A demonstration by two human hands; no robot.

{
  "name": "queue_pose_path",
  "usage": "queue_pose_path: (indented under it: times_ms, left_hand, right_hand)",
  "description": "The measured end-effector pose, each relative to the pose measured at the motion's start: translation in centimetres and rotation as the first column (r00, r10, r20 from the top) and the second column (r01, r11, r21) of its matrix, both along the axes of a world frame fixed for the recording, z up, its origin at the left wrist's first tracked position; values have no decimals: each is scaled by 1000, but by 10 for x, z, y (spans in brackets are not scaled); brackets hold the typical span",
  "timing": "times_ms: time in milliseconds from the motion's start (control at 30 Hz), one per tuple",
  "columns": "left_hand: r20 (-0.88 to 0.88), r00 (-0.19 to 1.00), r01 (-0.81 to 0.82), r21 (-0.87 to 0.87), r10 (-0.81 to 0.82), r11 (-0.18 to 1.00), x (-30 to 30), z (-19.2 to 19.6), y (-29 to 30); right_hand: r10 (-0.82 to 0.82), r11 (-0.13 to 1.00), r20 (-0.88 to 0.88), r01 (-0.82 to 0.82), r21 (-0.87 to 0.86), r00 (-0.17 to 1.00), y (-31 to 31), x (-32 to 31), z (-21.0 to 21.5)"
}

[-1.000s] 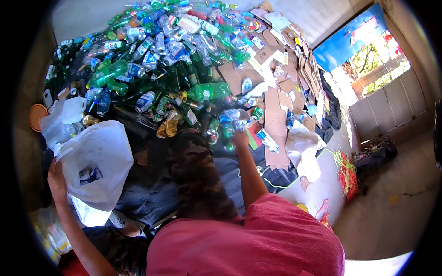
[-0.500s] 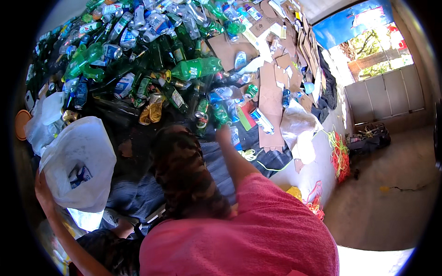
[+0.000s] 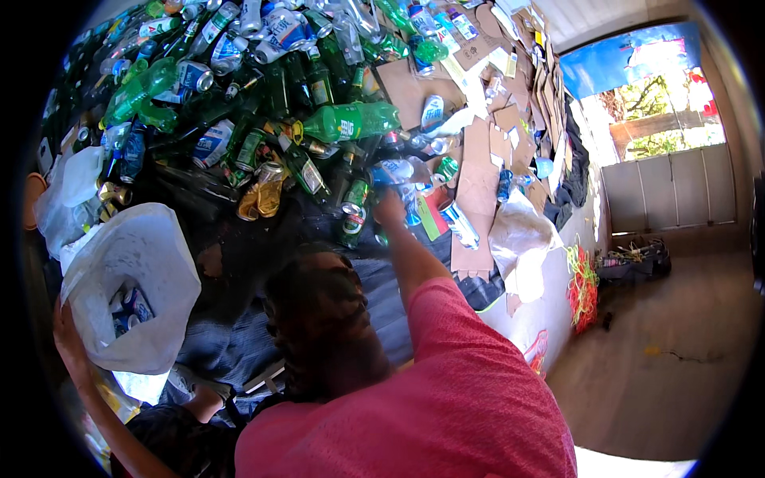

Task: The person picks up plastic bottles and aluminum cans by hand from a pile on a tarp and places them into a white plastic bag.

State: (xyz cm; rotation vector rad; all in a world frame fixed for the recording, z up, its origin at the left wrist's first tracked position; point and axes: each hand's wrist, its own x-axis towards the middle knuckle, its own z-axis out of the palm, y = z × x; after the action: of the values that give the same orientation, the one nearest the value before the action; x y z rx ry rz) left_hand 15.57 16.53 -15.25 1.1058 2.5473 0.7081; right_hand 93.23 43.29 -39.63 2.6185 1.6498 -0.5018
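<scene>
At the left, my left hand (image 3: 67,325) grips the side of a white sack (image 3: 171,263), its fingers partly hidden behind it. The sack's mouth gapes upward, and several blue and silver cans (image 3: 137,305) lie inside. My right hand (image 3: 389,209) reaches into the near edge of a heap of cans and bottles; its fingers are blurred, so I cannot tell whether they hold anything. Just left of it are green cans (image 3: 355,196), and beyond it lies a pale blue and white can (image 3: 392,170). A blue and white can (image 3: 459,225) rests on cardboard to its right.
A large green plastic bottle (image 3: 351,122) lies across the heap among many glass bottles. Flattened cardboard (image 3: 472,183) spreads at the right, beside a crumpled white bag (image 3: 522,231). Black sheeting (image 3: 231,327) covers the ground near me. Red and yellow netting (image 3: 583,287) hangs further right.
My right hand has moved slightly farther into the heap. The white sack has tilted a little, showing more of the cans inside. The whole view has shifted slightly.
</scene>
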Motion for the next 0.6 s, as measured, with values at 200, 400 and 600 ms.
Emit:
queue_pose_path:
  times_ms: [200,400,600]
  left_hand:
    - [-30,999,46,-2,-46,999,-4,-1,-10]
    - [-126,987,110,61,-102,992,88,64,6]
    - [-39,995,93,183,-88,979,101,91,-11]
  right_hand:
    - [140,981,208,-107,-161,968,-25,-11,-5]
    - [90,989,113,-75,-128,990,-73,-5,35]
    - [-7,960,-119,40,278,993,-74,4,92]
